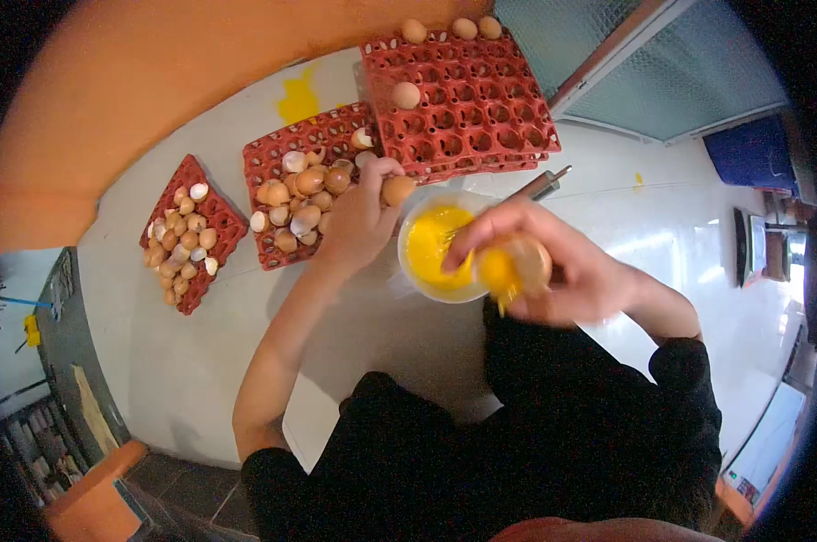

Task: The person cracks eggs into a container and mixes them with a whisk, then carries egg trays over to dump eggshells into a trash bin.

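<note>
My right hand is closed around a cracked egg, its broken side showing yellow yolk that trails down from the shell. This hand is slightly blurred and covers the right edge of a white bowl of yellow egg liquid. A whisk leans in the bowl, its metal handle pointing up and right. At the bowl's upper left, my left hand grips a brown egg with its fingertips; whether that shell is whole I cannot tell. Just left of this hand lie broken eggshells heaped on a red egg tray.
Stacked red egg trays at the back carry a few brown eggs. More shells lie on a smaller red tray piece at left. Yellow liquid is spilled near the orange wall. Glass panels stand at back right.
</note>
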A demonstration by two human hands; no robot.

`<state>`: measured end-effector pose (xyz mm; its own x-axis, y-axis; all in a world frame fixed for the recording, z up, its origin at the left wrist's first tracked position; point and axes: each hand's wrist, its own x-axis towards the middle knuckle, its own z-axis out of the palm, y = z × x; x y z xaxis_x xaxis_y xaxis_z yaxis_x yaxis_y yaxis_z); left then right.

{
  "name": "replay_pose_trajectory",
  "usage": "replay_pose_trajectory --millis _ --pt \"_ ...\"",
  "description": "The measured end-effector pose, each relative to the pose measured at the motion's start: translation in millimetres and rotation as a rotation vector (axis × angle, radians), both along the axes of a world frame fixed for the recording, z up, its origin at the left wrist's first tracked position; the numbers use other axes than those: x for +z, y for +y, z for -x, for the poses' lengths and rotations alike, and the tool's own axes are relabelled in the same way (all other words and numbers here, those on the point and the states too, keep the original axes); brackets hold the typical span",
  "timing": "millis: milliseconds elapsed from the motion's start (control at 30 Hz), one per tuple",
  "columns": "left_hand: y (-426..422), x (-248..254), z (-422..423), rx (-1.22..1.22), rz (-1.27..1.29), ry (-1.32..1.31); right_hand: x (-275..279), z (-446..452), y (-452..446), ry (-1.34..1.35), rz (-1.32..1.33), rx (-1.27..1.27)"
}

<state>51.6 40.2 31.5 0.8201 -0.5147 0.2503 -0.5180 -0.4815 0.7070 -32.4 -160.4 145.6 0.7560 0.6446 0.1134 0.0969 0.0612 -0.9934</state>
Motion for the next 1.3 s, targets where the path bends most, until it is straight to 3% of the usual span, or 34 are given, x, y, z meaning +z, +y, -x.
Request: replay_pose_trajectory --millis 33,100,233,333,400,467,567,633,800,1000,1133,1233,1300 --pt "0.3 0.4 2.1 0.003 0.003 0.026 8.5 5.6 0.7 -0.107 -0.024 0.051" --pt "0.8 -2.7 5.7 -0.003 -0.012 0.005 22.5 15.2 8.3 -0.026 -0.247 0.130" --pt "5.4 -10.7 9.5 0.001 -0.033 -0.049 32.8 20.5 14.2 0.009 -0.285 0.192" --pt "9.7 -12.5 10.2 -0.007 -0.039 0.071 7.6 11.8 3.0 -0.716 0.469 0.025" --pt "10.8 -10.3 8.9 -0.011 -0.116 0.018 -40.7 7.9 -1.2 -1.083 0.926 0.059" --pt "12.9 -10.7 9.9 0.002 -0.161 0.009 -65.2 -1.8 -12.9 -0.981 0.890 0.016" --pt "14.6 -13.4 10.7 0.018 -0.177 0.055 -41.4 -2.0 -11.1 -0.582 0.667 -0.206" --pt "15.7 -23.4 8.2 0.010 -0.170 0.092 -18.0 6.2 -3.4 -0.299 0.344 -0.236" --pt "13.7 -23.7 13.2 0.025 -0.165 0.164 40.1 19.0 12.9 -0.366 -0.085 0.106" --pt "14.4 -27.2 13.6 0.002 -0.160 0.109 46.2 25.9 18.7 -0.408 -0.225 0.114" --pt "16.5 -25.4 14.0 -0.020 -0.160 0.049 38.5 25.1 19.4 -0.388 -0.175 0.067" --pt "16.8 -22.7 15.5 0.015 -0.194 0.173 18.5 14.9 9.5 -0.420 -0.020 0.023" --pt "16.9 -20.7 17.0 0.001 -0.168 0.153 -21.0 5.5 8.3 -0.711 0.638 -0.040"
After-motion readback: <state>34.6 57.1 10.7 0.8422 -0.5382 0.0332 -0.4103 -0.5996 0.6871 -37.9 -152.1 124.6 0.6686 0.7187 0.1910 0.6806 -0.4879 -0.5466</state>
